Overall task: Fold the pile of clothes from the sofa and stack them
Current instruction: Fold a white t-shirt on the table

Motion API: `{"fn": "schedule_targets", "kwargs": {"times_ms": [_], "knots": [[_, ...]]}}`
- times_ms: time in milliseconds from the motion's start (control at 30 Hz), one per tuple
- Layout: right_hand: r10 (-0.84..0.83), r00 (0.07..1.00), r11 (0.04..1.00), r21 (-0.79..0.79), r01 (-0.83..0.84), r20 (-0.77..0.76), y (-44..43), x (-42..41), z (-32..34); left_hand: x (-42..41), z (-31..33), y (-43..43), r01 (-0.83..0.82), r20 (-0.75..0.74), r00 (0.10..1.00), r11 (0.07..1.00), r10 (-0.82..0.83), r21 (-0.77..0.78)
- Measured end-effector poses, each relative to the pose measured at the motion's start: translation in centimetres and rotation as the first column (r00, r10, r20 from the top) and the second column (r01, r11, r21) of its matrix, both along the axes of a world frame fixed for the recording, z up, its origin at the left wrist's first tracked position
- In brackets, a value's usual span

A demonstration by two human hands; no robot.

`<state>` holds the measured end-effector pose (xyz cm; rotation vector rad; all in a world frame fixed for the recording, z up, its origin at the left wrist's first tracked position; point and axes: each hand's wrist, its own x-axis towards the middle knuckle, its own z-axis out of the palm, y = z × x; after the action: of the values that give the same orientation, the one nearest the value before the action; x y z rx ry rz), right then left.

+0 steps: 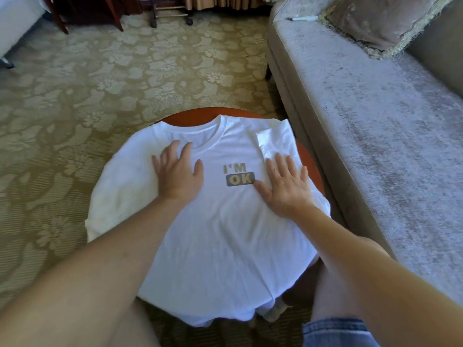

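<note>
Shirt-folding, mid-way: white cotton T-shirt (225, 246) with a grey "I'M OK" print, spread front-up over a small round reddish-brown wooden table (190, 113), hem and the far-from-sofa side draping off the edge. Sofa-side sleeve (273, 141) already folded in across the chest, other side not done yet.

Left hand (179, 171) flat on the fabric just below the collar, fingers straight and spread, gripping nothing, just pressing. Same deal with right hand (285, 186): palm down beside the print, fingertips on the folded sleeve, fingers splayed, nothing pinched.

Off to the right, long grey velvet sofa (375, 121) with a fringed taupe cushion (375, 21) and a white pen (302, 19) lying on the seat close by. Olive floral carpet (100, 83) underneath.
</note>
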<state>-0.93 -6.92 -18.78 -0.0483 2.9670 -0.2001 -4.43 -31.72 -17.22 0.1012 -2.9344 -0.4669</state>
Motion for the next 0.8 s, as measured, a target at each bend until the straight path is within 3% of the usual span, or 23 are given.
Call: {"fn": "schedule_targets", "kwargs": {"times_ms": [167, 300, 533, 800], "knots": [[-0.027, 1.0, 0.999, 0.022, 0.027, 0.002, 0.4, -0.4, 0.1, 3.9, 0.4, -8.6, -0.282, 0.163, 0.938, 0.948, 0.305, -0.147], [-0.063, 0.998, 0.997, 0.041, 0.063, 0.002, 0.4, -0.6, 0.0, 5.3, -0.6, -9.8, -0.243, 0.436, 0.852, 0.957, 0.289, -0.159], [-0.119, 0.991, 0.988, 0.095, 0.125, -0.059, 1.5, -1.1, -0.5, 3.0, -1.0, -8.7, -0.191, 0.386, 0.89, 0.967, 0.242, -0.167], [-0.141, 0.99, 0.983, 0.113, 0.143, -0.028, 2.1, -3.7, -0.6, -1.4, -1.5, -8.7, -0.19, 0.324, 0.915, 0.965, 0.242, -0.183]]}}
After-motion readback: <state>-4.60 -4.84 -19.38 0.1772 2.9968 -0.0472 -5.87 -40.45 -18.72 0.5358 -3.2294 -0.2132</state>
